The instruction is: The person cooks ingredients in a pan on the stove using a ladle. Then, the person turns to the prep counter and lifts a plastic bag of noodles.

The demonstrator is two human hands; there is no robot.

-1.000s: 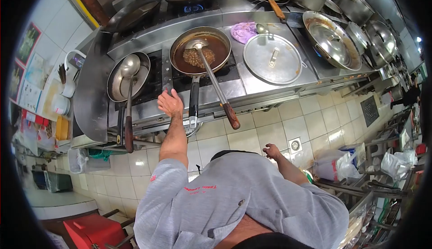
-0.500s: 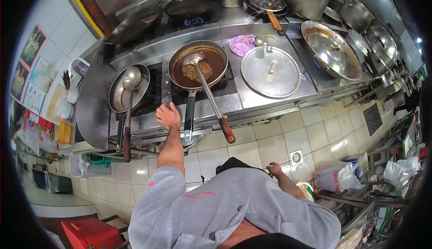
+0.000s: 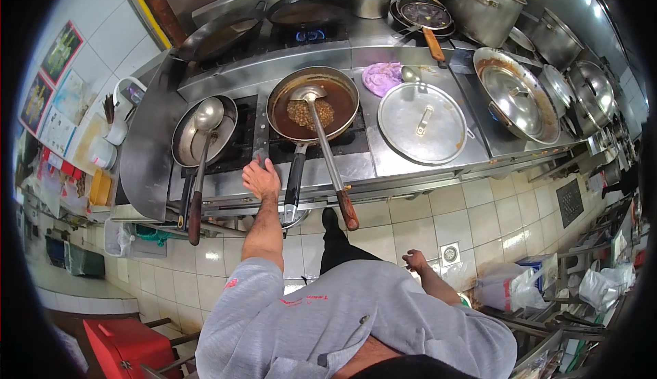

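Observation:
My left hand (image 3: 261, 179) rests with fingers spread on the front edge of the steel stove, between two pans. To its right sits a pan of brown sauce (image 3: 280, 108), with a wooden-handled ladle (image 3: 323, 136) lying in it over some beans or grains. On its left stands a smaller pan (image 3: 185, 147) with another ladle (image 3: 209, 115) in it. My right hand (image 3: 415, 260) hangs over the floor beside my body, holding nothing, its fingers loosely bent and apart.
A round lid (image 3: 404, 129) and a purple cloth (image 3: 382, 78) lie right of the sauce pan. Farther right is a wide pan (image 3: 551, 129) with a lid inside. Dark pans (image 3: 308, 10) and a tall pot (image 3: 503, 13) stand behind. A red bin (image 3: 133, 345) is at lower left.
The view has shifted, and a dark-clad leg and shoe now show below the stove. My left hand stays at the stove edge; my right hand still hangs at my side.

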